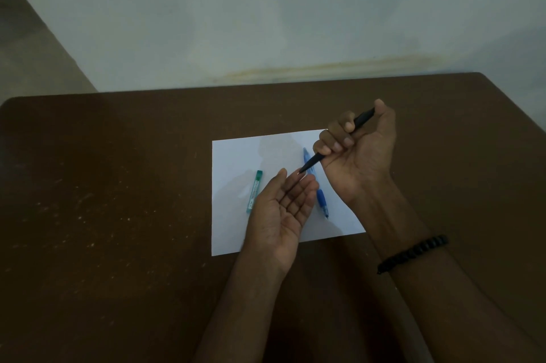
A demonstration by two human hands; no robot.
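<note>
A slim black pen (312, 162) is held in the air above a white sheet of paper (236, 155) that lies on a brown tabletop (118, 185). The pen slants down and to the left. Its upper end sticks out past the thumb side of the right hand (357, 152), and its tip points at the fingertips of the left hand (280, 215). The tip is just beside those fingertips; whether it touches them cannot be told.

The right forearm comes in from the lower right, wearing a dark beaded bracelet (413, 253). Its wrist is turned so the palm faces the viewer. The right hand's fingers are curled tightly round the middle of the pen, gripping it in a fist.

The left forearm rises from the bottom centre. The left hand is raised over the paper, palm up and slightly cupped, with its fingers relaxed and nearly straight. It holds nothing.

On the paper a blue pen (320, 195) lies between the two hands, partly hidden by the black pen. A narrow teal case (254, 191) lies just left of the left hand.
</note>
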